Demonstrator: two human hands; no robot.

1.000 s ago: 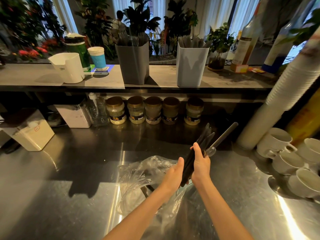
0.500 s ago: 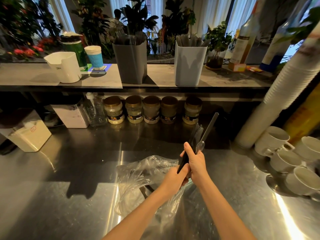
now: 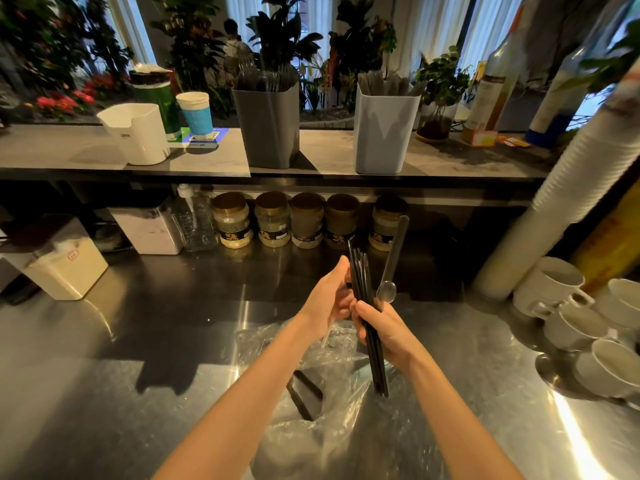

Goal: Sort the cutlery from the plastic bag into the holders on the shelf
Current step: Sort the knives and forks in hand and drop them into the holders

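Black cutlery bundle [image 3: 360,275] gripped by right hand [image 3: 388,337], left hand [image 3: 327,296] pinching it.
Clear spoon [image 3: 394,258], barely trapped and splayed toward 1 o'clock, may slip onto plastic bag [image 3: 311,445].

- One wide-angle view, worn on the person's head, faces forward and down.
- The shiny steel tabletop [image 3: 138,341] lies close below.
- The long grey shelf [image 3: 329,157] runs across, farther ahead.
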